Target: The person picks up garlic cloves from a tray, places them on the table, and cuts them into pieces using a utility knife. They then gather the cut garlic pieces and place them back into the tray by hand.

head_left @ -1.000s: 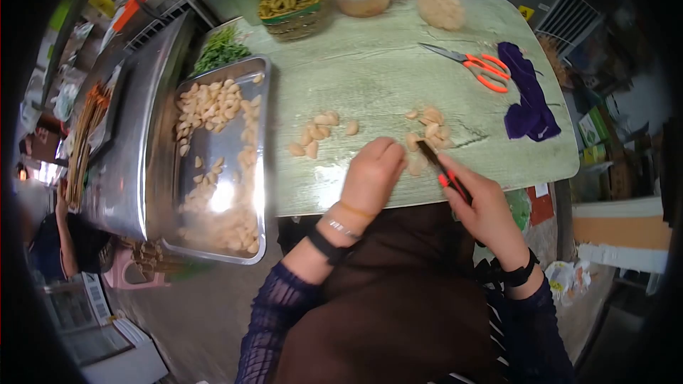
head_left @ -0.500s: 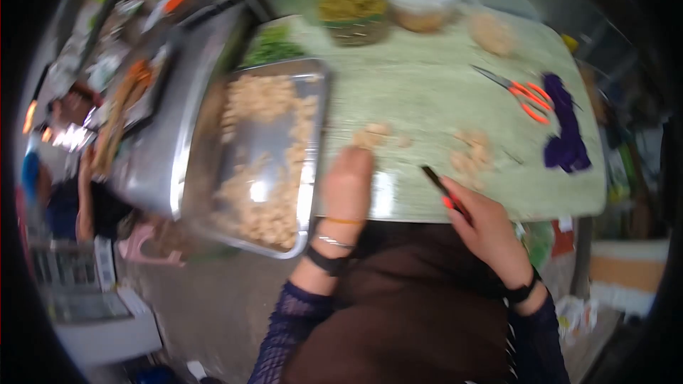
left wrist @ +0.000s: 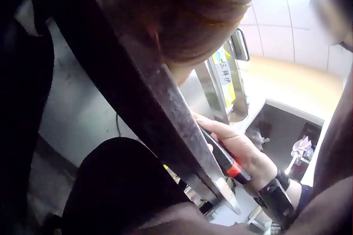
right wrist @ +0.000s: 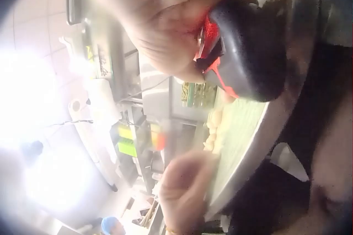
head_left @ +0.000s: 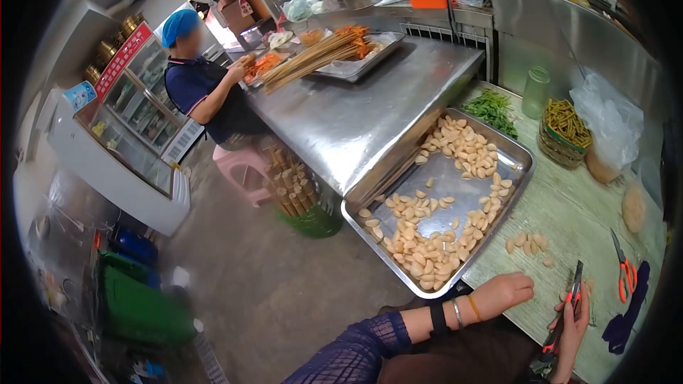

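Observation:
My right hand (head_left: 573, 323) holds a black utility knife (head_left: 569, 313) with red parts, its tip pointing away from me above the table. In the right wrist view, the knife's thick black handle (right wrist: 248, 53) lies against the palm. My left hand (head_left: 501, 293) is at the table's front edge, between the metal tray and the knife, its fingers bent; their undersides are hidden. Just beyond it lies a small group of peeled garlic cloves (head_left: 528, 243). More cloves (head_left: 589, 284) show beside the right hand, partly covered by it. Many others fill parts of the metal tray (head_left: 523, 163).
Red-handled scissors (head_left: 626, 275) and a purple cloth (head_left: 626, 313) lie on the right. Green herbs (head_left: 491, 112), a basket of green pickles (head_left: 565, 128) and a bagged tub (head_left: 608, 117) stand at the back. Across the steel counter (head_left: 348, 124) sits a person in a blue cap (head_left: 210, 92) with skewers.
The head view has swung left, bringing the seated person and fridge into sight. My left hand has moved away from the right-hand cloves toward the other group. The right hand keeps the knife.

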The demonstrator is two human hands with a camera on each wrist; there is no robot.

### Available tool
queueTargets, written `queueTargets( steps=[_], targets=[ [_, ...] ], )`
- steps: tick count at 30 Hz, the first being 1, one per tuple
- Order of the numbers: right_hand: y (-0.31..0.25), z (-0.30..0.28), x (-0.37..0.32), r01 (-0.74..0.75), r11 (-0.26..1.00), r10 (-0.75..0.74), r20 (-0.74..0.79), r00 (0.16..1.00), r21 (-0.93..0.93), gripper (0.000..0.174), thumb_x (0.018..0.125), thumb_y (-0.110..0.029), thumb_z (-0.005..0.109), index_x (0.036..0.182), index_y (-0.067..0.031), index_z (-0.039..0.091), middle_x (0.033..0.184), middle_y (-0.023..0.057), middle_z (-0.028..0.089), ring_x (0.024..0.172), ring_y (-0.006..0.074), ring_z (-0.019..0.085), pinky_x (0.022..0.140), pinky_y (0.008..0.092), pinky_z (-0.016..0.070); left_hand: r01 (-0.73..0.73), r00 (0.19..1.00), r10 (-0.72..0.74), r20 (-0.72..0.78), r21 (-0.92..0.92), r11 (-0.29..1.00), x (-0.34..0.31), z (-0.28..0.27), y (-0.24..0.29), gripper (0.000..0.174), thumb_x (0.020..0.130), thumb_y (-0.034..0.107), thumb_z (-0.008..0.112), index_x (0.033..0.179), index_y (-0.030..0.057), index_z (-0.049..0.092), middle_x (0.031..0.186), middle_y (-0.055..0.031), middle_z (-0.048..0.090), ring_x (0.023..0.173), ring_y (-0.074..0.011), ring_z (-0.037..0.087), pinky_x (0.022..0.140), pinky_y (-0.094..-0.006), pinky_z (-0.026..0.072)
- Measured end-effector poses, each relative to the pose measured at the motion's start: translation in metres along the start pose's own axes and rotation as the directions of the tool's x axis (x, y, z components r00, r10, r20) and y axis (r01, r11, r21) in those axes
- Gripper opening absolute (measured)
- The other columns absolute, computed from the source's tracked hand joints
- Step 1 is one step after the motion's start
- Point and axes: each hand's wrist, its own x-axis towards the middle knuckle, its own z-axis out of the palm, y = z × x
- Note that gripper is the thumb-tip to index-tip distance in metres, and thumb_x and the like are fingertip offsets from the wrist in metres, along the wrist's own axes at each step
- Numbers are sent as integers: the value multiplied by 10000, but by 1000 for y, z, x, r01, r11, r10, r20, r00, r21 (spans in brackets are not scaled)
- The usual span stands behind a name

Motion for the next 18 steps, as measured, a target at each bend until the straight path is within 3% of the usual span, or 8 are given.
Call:
queueTargets(
  steps=[2,6,9,15,18],
  targets=[
    [9,-7,-1,28,999,-27,26,999,-38,595,1046,-78,578,1610,-92,391,993,59,619,646,102,577,476,216,485,-49,998,49,31,-1,999,-3,8,1,169,844,101,636,998,31,628,1046,-103,633,921,-291,631,792,-375,553],
    [30,6,-21,147,986,-144,45,989,-81,590,1046,-83,573,1608,-76,392,955,47,608,619,100,548,487,216,450,-38,998,34,-46,-87,996,-6,15,9,129,843,136,638,922,39,607,986,-96,601,918,-305,618,754,-406,541],
    [-5,8,-36,14,987,1,94,996,-160,544,1056,-108,620,1555,13,442,1432,157,577,1252,247,572,1071,365,455,-5,999,2,-41,-91,996,-9,20,9,135,859,146,647,919,31,608,996,-99,600,911,-301,616,738,-401,540],
    [6,0,-40,19,992,-12,57,998,-125,556,1053,-88,624,1561,24,426,1477,196,553,1300,264,565,1098,370,444,-117,992,115,-44,-46,992,-7,13,9,156,879,117,649,1003,24,636,1045,-109,618,883,-285,635,724,-416,557],
    [14,-7,-42,4,991,4,55,998,-135,586,1046,-90,635,1578,13,412,1534,210,516,1357,266,536,1124,376,428,32,992,-23,128,-71,997,-11,19,11,182,870,117,652,1025,22,635,1086,-122,630,939,-301,652,784,-413,571]
  ],
)
